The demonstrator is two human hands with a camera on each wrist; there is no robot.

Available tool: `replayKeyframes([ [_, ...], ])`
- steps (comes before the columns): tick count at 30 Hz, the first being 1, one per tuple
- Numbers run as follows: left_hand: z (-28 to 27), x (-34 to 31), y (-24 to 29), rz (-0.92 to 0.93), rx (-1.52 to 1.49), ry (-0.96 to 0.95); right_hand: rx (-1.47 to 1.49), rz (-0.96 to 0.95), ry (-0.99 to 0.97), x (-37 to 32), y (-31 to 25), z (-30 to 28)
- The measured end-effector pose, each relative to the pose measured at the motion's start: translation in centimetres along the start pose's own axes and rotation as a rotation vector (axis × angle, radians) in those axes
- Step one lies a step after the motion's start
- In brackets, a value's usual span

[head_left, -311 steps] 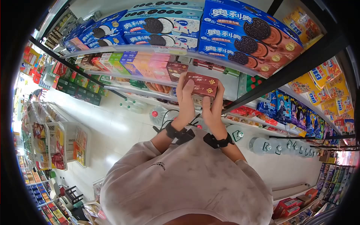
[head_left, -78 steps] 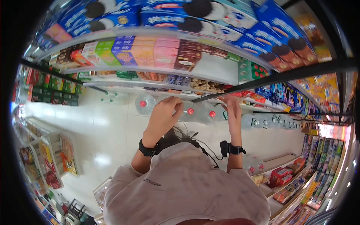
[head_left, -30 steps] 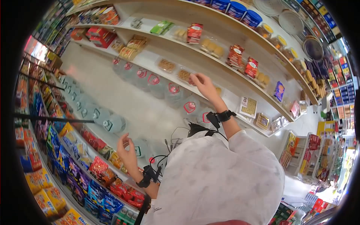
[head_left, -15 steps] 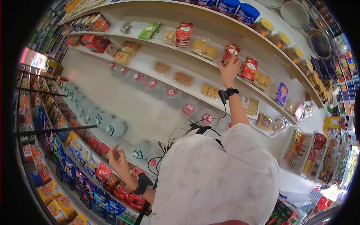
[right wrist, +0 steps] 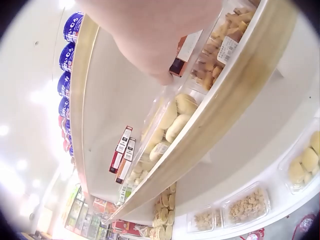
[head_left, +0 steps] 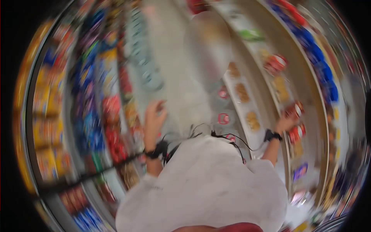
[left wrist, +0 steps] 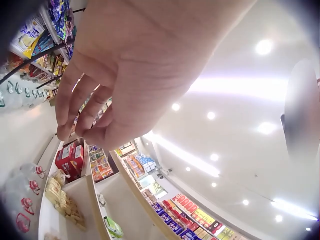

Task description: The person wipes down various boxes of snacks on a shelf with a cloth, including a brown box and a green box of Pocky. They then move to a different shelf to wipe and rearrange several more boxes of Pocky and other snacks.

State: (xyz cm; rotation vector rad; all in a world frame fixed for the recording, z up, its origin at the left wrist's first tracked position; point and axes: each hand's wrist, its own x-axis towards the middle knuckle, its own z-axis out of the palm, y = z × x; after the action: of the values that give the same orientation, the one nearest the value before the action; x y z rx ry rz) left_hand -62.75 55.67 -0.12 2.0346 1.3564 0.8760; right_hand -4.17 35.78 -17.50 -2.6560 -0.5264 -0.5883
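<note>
At the right shelf, my right hand [head_left: 285, 123] reaches to a small red-brown box [head_left: 294, 110], fingertips right at its lower edge. The right wrist view shows this hand [right wrist: 160, 37] from above the wrist, thumb end beside the dark corner of a box [right wrist: 185, 52]; its other fingers are hidden, so I cannot tell whether they grip. A second red box [head_left: 296, 133] stands just below it. Over the aisle, away from the shelves, hangs my left hand [head_left: 154, 116], fingers loosely bent around nothing. Its bent fingers also show in the left wrist view.
Clear trays of pale pastries [right wrist: 177, 120] line the shelf by the right hand, whose front edge [right wrist: 220, 115] slopes past. On the lower shelf are more food trays [right wrist: 246, 205]. Water bottles [head_left: 148, 75] stand along the left aisle edge, beside racks of bagged snacks [head_left: 92, 127].
Earlier, both hands held a brown box by another shelf; later frames show them without it. My body turned to the opposite shelf, and my right hand reached out to the red-brown box there. The head view swung again.
</note>
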Motion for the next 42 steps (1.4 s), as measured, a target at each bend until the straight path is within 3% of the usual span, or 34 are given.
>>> replayKeyframes([
  [1,-0.1,-0.3,0.6,-0.085,-0.047,0.018,-0.059,-0.102,0.010,-0.2,-0.3,-1.3],
  [3,-0.1,-0.6,-0.3,-0.073,-0.073,0.052,0.242,-0.282,0.162,-0.3,-1.1,-1.6],
  [4,-0.5,-1.0,0.3,-0.094,-0.085,0.074,0.316,-0.298,0.042,0.5,0.6,-0.4],
  [5,-0.6,-1.2,-0.7,-0.113,-0.079,0.047,0.226,-0.309,0.101,0.8,1.9,1.4],
  [6,-0.6,-1.5,-1.0,-0.086,-0.037,0.119,0.245,-0.503,0.267,0.8,-0.2,-0.6],
  [7,-0.9,-2.0,-1.2,-0.051,0.001,0.175,0.394,-0.401,0.122,0.3,0.5,0.3],
  [8,-1.7,-2.6,-1.2,-0.097,0.031,0.209,0.368,-0.328,0.135,0.8,3.0,3.9],
  [9,-2.4,-2.9,-1.1,-0.132,0.043,0.224,0.135,-0.465,0.238,1.9,5.3,7.0],
  [10,-2.3,-3.3,-1.0,-0.151,0.043,0.217,0.374,-0.273,0.131,0.6,3.3,5.4],
  [12,-2.1,-4.0,-1.5,-0.176,0.032,0.228,0.220,-0.354,0.107,2.7,6.7,8.6],
  [14,-2.8,-4.7,-2.3,-0.190,0.036,0.244,0.019,-0.269,0.139,2.3,6.1,8.2],
  [15,-3.2,-5.0,-2.5,-0.187,0.037,0.253,0.051,-0.230,0.152,2.8,7.4,10.3],
  [21,-4.5,-5.4,-3.8,-0.196,0.043,0.298,0.150,0.036,-0.047,2.7,5.2,7.8],
  [26,-5.2,-5.0,-4.1,-0.187,0.034,0.294,0.252,-0.150,0.002,6.1,9.5,12.7],
  [28,-5.1,-4.6,-4.3,-0.182,0.037,0.276,0.192,-0.170,0.035,5.4,9.5,11.7],
  [29,-5.0,-4.7,-4.7,-0.170,0.037,0.299,0.339,-0.271,0.020,4.9,8.6,11.4],
  [31,-4.5,-4.7,-5.1,-0.072,-0.005,0.309,0.111,-0.485,0.021,6.4,9.2,10.7],
  [32,-4.9,-4.7,-4.7,-0.115,-0.018,0.240,0.113,-0.504,-0.002,4.8,6.4,6.4],
  [33,-5.3,-4.7,-4.3,-0.152,-0.135,0.193,0.116,-0.524,-0.024,1.4,0.4,-1.5],
  [34,-4.7,-4.6,-5.0,-0.154,-0.132,0.193,0.144,-0.534,0.019,3.5,4.8,4.2],
  [35,-5.7,-4.5,-3.9,-0.195,-0.161,0.151,-0.155,-0.352,0.031,0.9,0.9,-0.1],
  [36,-5.9,-3.9,-3.8,-0.117,-0.124,0.155,0.107,-0.276,-0.115,1.3,1.9,0.0],
  [37,-6.1,-3.5,-3.7,-0.145,-0.065,0.095,0.083,-0.114,-0.202,1.4,1.0,-0.7],
  [39,-5.5,-2.7,-3.7,-0.115,-0.034,0.085,-0.163,-0.151,0.040,0.9,-1.1,-1.5],
  [40,-5.2,-2.5,-3.9,-0.127,-0.042,0.075,-0.068,-0.092,0.035,0.8,-2.2,-2.6],
  [42,-4.5,-1.3,-3.8,-0.130,-0.040,0.014,0.098,-0.177,0.216,1.7,-1.6,1.8],
])
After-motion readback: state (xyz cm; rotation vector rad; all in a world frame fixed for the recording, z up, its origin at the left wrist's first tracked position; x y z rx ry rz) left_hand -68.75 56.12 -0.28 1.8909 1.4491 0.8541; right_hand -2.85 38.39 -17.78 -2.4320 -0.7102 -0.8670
